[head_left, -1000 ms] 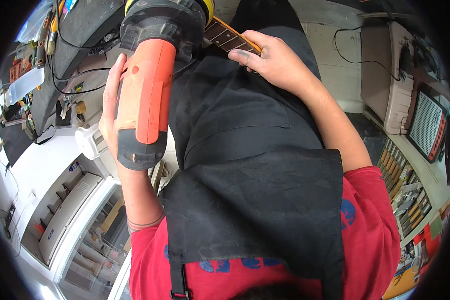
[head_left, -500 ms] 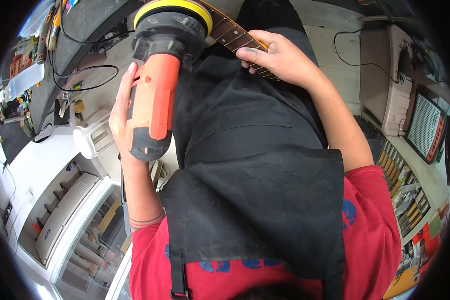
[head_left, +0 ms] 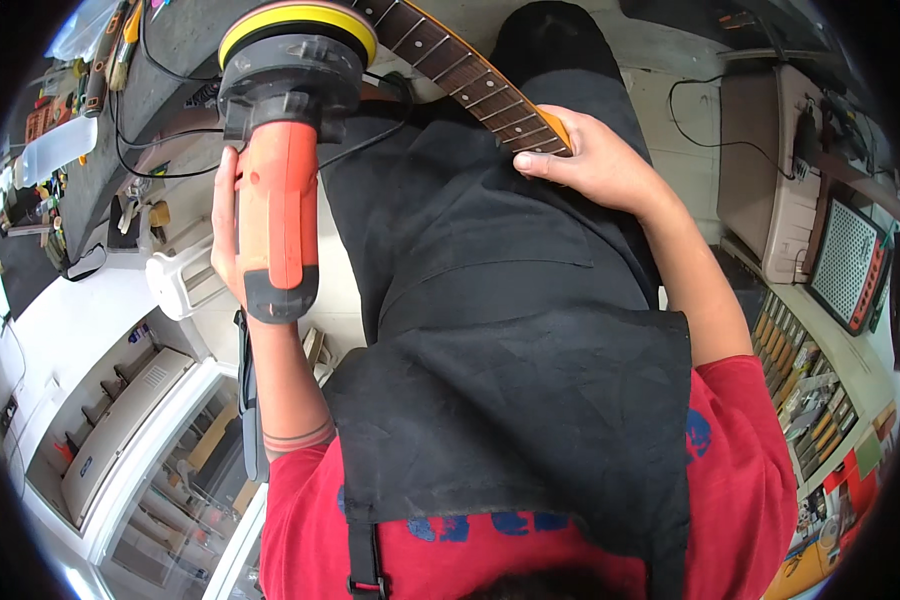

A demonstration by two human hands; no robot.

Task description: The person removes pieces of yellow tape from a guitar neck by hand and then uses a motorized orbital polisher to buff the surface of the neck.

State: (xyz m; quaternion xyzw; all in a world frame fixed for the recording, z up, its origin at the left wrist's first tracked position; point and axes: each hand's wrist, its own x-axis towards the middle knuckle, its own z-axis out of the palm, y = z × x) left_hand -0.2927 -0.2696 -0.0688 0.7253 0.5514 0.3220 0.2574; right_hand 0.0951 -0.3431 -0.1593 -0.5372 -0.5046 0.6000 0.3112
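Observation:
My left hand [head_left: 228,232] grips the orange handle of a polisher [head_left: 282,170], a black-headed power tool with a round yellow pad at its top end. The tool points up and away from my body, its pad close to the guitar neck. My right hand [head_left: 588,160] is closed around the lower end of the guitar neck [head_left: 462,72], a dark fretboard with pale fret lines and an orange edge, which runs diagonally toward the upper left. A black apron [head_left: 510,340] over a red shirt fills the middle of the view.
A dark workbench [head_left: 160,70] with cables and small tools lies at the upper left. White shelving and drawers [head_left: 120,420] stand at the lower left. A beige box [head_left: 770,170], a small amplifier [head_left: 855,265] and a tool rack [head_left: 800,390] sit on the right.
The polisher has moved up and away, so its yellow pad shows fully. My right hand has slid slightly lower along the guitar neck, exposing more fretboard.

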